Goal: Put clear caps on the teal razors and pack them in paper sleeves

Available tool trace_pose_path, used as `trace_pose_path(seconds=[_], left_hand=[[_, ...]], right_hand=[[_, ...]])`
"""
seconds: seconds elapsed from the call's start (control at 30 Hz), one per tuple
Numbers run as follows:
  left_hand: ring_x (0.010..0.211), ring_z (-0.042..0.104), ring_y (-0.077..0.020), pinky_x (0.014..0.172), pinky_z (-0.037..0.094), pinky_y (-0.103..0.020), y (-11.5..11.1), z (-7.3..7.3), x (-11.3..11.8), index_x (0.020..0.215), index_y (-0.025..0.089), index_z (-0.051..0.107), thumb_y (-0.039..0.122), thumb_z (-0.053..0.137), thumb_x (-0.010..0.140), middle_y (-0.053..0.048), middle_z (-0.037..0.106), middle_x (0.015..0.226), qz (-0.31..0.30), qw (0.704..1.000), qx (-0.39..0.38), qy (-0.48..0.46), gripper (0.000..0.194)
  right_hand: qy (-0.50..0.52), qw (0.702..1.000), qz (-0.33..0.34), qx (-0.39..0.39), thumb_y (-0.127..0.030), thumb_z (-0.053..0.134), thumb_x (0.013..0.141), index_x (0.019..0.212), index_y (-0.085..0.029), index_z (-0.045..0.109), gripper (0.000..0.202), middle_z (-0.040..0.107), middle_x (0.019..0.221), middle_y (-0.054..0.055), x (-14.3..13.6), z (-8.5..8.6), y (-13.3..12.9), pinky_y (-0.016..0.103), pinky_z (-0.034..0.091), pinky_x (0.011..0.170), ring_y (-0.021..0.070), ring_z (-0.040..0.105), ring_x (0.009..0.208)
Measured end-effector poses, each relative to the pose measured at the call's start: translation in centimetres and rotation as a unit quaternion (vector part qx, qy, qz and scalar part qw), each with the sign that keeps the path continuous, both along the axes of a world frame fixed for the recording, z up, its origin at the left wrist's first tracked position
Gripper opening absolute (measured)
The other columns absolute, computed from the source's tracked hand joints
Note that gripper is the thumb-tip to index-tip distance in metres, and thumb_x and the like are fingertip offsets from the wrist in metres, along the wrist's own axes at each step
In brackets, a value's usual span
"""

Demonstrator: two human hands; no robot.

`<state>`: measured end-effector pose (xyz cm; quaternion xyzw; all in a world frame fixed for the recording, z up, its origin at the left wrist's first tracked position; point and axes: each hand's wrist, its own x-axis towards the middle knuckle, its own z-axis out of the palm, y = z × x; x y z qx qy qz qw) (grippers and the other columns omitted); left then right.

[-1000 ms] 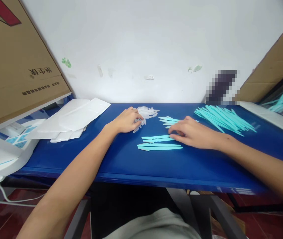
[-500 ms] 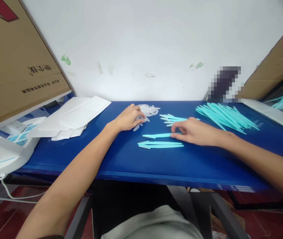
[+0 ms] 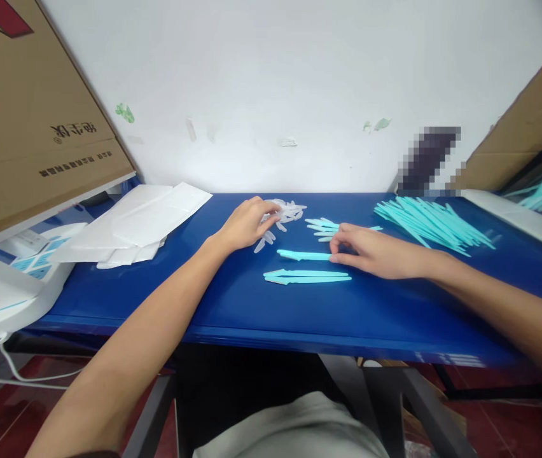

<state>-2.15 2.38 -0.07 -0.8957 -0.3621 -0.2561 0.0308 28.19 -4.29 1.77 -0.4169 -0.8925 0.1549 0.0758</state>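
Thumb and fingers of my right hand (image 3: 366,251) pinch the handle of a turquoise eyebrow razor (image 3: 304,256), its blade end pointing left just above the table. Two similar razors (image 3: 306,277) lie side by side nearer the table's front edge. My left hand (image 3: 249,222) rests over the near left side of a small pile of clear plastic blade caps (image 3: 291,211). Its thumb and forefinger are apart, with caps showing around them. A few loose caps (image 3: 264,240) lie just below the fingertips. Several more razors (image 3: 323,226) lie fanned out behind my right hand, partly hidden by it.
A large heap of turquoise razors (image 3: 436,224) lies at the back right of the blue table (image 3: 233,299). White envelopes (image 3: 142,219) and a white device with blue panels (image 3: 46,280) are on the left. A cardboard box (image 3: 27,114) leans over that side; a white wall stands behind.
My right hand has raised the razor slightly and shifted it a little right. My left hand's fingers have moved slightly up and away over the caps, uncovering loose ones below.
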Motion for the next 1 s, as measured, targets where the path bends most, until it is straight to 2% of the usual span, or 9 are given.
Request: trace_pose_path(seconds=[0.1, 0.23, 0.3, 0.37, 0.47, 0.57, 0.7, 0.87, 1.0], left_hand=[[0.099, 0.063, -0.0267, 0.086, 0.048, -0.039, 0.0, 0.1, 0.0, 0.12, 0.016, 0.07, 0.036, 0.048, 0.104, -0.012, 0.075, 0.108, 0.002, 1.0, 0.02, 0.024, 0.034], [0.101, 0.063, -0.0273, 0.086, 0.047, -0.039, -0.2, 0.3, -0.2, 0.125, 0.015, 0.069, 0.035, 0.046, 0.105, -0.013, 0.074, 0.109, 0.009, 0.998, 0.032, 0.047, 0.037], [0.1, 0.063, -0.0263, 0.086, 0.047, -0.038, -0.3, 0.4, -0.2, 0.128, 0.016, 0.068, 0.034, 0.047, 0.104, -0.012, 0.075, 0.106, 0.011, 0.999, 0.026, 0.034, 0.036], [0.099, 0.064, -0.0252, 0.085, 0.048, -0.037, -0.3, 0.4, -0.2, 0.128, 0.018, 0.068, 0.034, 0.049, 0.103, -0.011, 0.075, 0.104, 0.013, 0.999, 0.023, 0.021, 0.035], [0.096, 0.066, -0.0249, 0.084, 0.049, -0.037, -0.3, 0.3, -0.2, 0.121, 0.017, 0.071, 0.037, 0.055, 0.101, -0.01, 0.076, 0.101, 0.013, 0.999, 0.027, 0.011, 0.033], [0.09, 0.069, -0.0247, 0.08, 0.05, -0.036, -0.1, 0.3, -0.2, 0.111, 0.018, 0.075, 0.043, 0.062, 0.098, -0.009, 0.077, 0.094, 0.011, 1.0, 0.023, 0.01, 0.031], [0.082, 0.07, -0.0243, 0.074, 0.048, -0.034, -0.1, 0.3, 0.0, 0.101, 0.018, 0.079, 0.048, 0.07, 0.093, -0.008, 0.078, 0.088, 0.008, 1.0, 0.003, 0.016, 0.032], [0.077, 0.07, -0.0229, 0.068, 0.045, -0.032, -0.4, 0.5, 0.2, 0.092, 0.019, 0.079, 0.048, 0.069, 0.093, -0.007, 0.077, 0.082, -0.01, 1.0, -0.022, 0.016, 0.03], [0.074, 0.068, -0.0215, 0.067, 0.042, -0.03, -0.5, 0.6, 0.3, 0.089, 0.018, 0.077, 0.046, 0.076, 0.088, -0.006, 0.075, 0.078, -0.01, 0.999, -0.034, 0.012, 0.027]], right_hand=[[-0.029, 1.0, 0.004, -0.002, -0.052, 0.045, 0.099, 0.089, -0.022, 0.059, 0.035, 0.063, 0.091, 0.008, -0.1, -0.1, -0.1, 0.036, 0.042, 0.073, 0.0218, 0.057, 0.075], [-0.059, 0.997, 0.038, 0.038, -0.041, 0.039, 0.102, 0.078, -0.023, 0.049, 0.031, 0.061, 0.074, 0.002, -0.6, -0.1, -0.2, 0.04, 0.037, 0.085, 0.0185, 0.052, 0.066], [-0.056, 0.996, 0.041, 0.052, -0.039, 0.04, 0.101, 0.076, -0.023, 0.047, 0.03, 0.058, 0.067, 0.0, -0.6, 0.0, -0.1, 0.037, 0.038, 0.08, 0.0181, 0.05, 0.062], [-0.038, 0.997, 0.027, 0.054, -0.04, 0.043, 0.099, 0.076, -0.024, 0.046, 0.028, 0.058, 0.066, 0.001, -0.5, 0.1, 0.0, 0.033, 0.036, 0.068, 0.0184, 0.05, 0.06], [-0.005, 0.997, 0.003, 0.077, -0.041, 0.045, 0.099, 0.08, -0.024, 0.05, 0.025, 0.062, 0.067, 0.002, -0.2, 0.2, 0.4, 0.031, 0.034, 0.059, 0.0177, 0.052, 0.057], [0.017, 0.99, -0.019, 0.136, -0.041, 0.043, 0.1, 0.094, -0.022, 0.059, 0.026, 0.069, 0.073, 0.004, 0.5, 0.1, 1.1, 0.03, 0.037, 0.059, 0.018, 0.057, 0.057], [0.016, 0.976, -0.056, 0.21, -0.042, 0.038, 0.103, 0.113, -0.02, 0.066, 0.037, 0.076, 0.091, 0.009, 1.6, -0.1, 2.0, 0.034, 0.044, 0.068, 0.0239, 0.068, 0.075], [0.013, 0.978, -0.049, 0.201, -0.041, 0.039, 0.103, 0.122, -0.022, 0.07, 0.042, 0.078, 0.115, 0.009, 2.4, -0.1, 2.7, 0.039, 0.052, 0.082, 0.0282, 0.072, 0.098], [0.014, 0.98, -0.033, 0.195, -0.041, 0.038, 0.103, 0.119, -0.018, 0.073, 0.045, 0.077, 0.119, 0.012, 2.5, -0.2, 3.0, 0.041, 0.053, 0.089, 0.029, 0.072, 0.104]])
